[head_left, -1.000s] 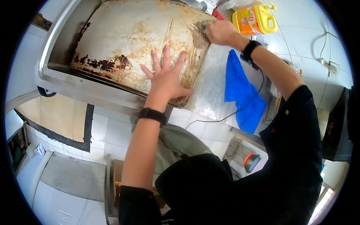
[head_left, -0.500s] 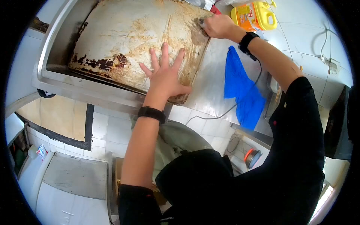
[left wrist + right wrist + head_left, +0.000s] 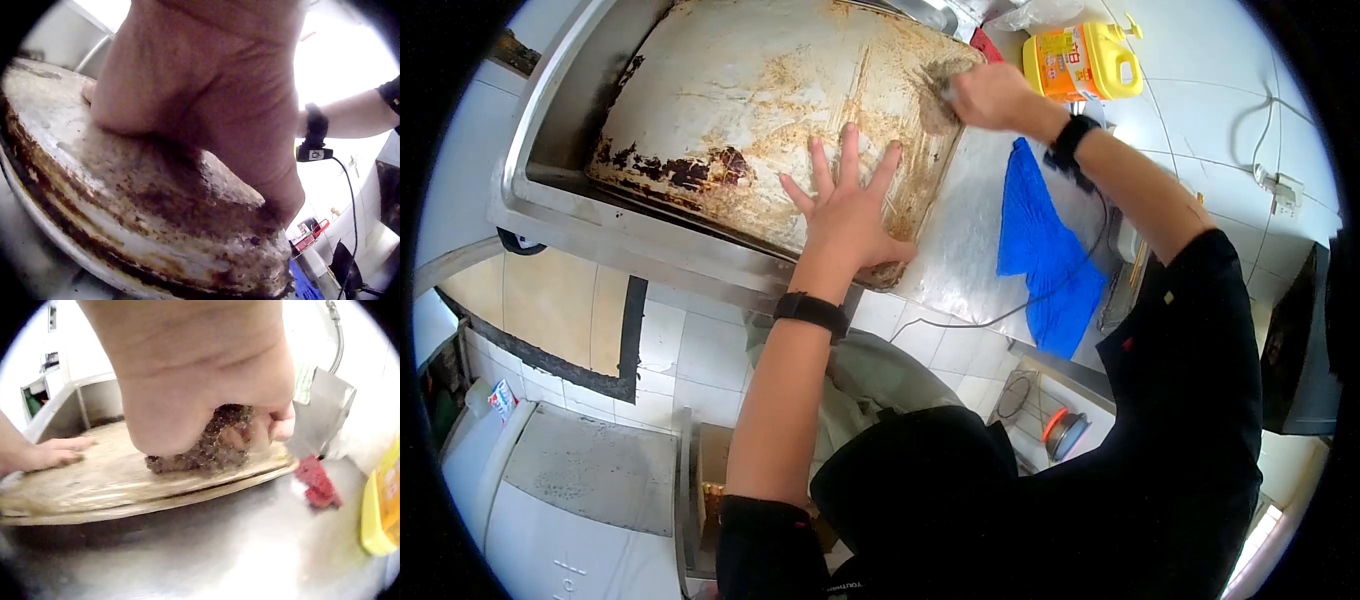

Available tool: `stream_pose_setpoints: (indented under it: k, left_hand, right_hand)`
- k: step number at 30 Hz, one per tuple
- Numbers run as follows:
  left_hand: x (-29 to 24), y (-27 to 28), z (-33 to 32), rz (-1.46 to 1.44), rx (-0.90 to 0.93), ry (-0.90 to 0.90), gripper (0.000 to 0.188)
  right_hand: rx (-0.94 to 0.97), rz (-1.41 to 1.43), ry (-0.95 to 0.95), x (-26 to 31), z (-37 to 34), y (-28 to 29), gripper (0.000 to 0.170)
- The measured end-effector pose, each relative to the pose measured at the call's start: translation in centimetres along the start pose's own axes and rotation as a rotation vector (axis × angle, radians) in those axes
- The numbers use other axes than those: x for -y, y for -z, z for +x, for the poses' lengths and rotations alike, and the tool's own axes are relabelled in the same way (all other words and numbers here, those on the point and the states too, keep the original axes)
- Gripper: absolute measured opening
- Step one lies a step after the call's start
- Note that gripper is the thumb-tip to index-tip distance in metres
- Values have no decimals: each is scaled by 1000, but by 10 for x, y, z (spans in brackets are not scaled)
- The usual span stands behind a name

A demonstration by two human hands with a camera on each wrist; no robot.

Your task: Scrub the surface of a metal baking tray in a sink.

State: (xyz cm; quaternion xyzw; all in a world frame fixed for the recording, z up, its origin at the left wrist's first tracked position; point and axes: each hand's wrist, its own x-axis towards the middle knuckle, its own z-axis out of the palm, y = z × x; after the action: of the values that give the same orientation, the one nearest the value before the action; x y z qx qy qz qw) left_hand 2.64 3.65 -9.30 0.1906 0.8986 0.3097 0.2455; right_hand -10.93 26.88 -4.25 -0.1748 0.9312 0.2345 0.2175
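Tray (image 3: 775, 95) pale, brown-stained, dark-patched near one edge

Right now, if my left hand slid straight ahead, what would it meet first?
Likely nothing before the far edge of the stained tray under your left hand; the shiny metal beyond might come next, depth unclear.

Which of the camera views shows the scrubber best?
The right wrist view: the scrubber shows large under the right hand. The head view shows only a small, blurred part; the left wrist view, none.

One tray (image 3: 740, 100), one scourer (image 3: 203, 451) (one jug (image 3: 1072, 64) besides).
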Motion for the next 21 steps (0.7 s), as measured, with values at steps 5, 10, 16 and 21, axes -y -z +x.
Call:
stream_pose_setpoints:
  k: [5, 10, 16, 21]
  left_hand:
    - [4, -5, 0, -11, -7, -15, 123]
    - [0, 0, 0, 2, 16, 0, 123]
    - [0, -2, -2, 14, 23, 0, 122]
    - [3, -2, 0, -2, 13, 3, 122]
  right_hand:
    - [-29, -1, 116, -8, -5, -5, 35]
    - [-71, 4, 64, -3, -1, 1, 34]
    - [-61, -76, 55, -28, 7, -11, 33]
    - [-32, -35, 124, -12, -6, -16, 33]
